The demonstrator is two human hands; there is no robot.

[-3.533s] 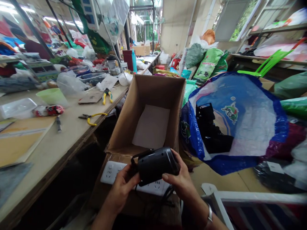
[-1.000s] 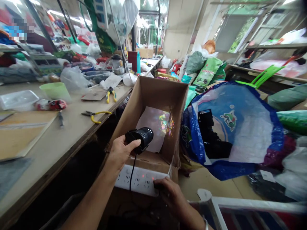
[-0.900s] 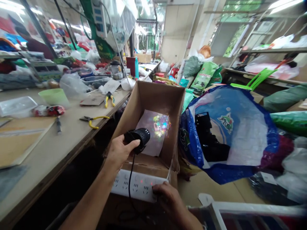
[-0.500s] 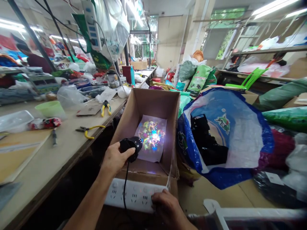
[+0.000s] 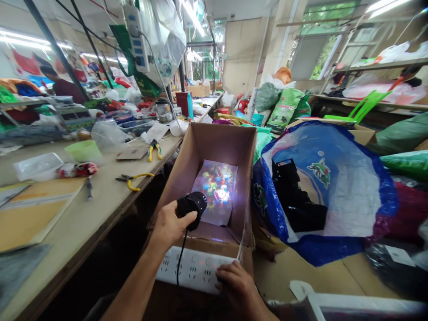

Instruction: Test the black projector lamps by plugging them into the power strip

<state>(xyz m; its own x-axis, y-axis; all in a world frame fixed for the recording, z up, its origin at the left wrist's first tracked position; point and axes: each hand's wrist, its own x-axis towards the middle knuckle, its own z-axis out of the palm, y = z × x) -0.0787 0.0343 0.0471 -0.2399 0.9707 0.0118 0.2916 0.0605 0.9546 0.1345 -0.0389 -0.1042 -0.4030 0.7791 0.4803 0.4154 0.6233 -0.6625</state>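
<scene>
In my left hand (image 5: 172,225) is a small black projector lamp (image 5: 193,208), tilted toward the inside of a cardboard box (image 5: 220,133). A black cord (image 5: 181,256) hangs from the lamp. Blurry coloured spots and a bright white-red figure fall on a sheet of white paper (image 5: 203,214) lying in the box. Across the near side of the box is a white power strip (image 5: 193,269) with several sockets and small red lights. The curled fingers of my right hand (image 5: 236,281) grip the strip's right end; whether they also hold a plug is hidden.
On the left workbench (image 5: 107,214) lie yellow-handled pliers (image 5: 135,180), green-yellow pliers (image 5: 154,150) and a pale green bowl (image 5: 83,150). A large blue bag (image 5: 354,178) with black items stands right of the box. Far left, a person (image 5: 63,84) sits.
The projected pattern on the paper has shifted, with a white-red figure now brightest at its lower right. My view has moved slightly; both hands keep nearly the same places.
</scene>
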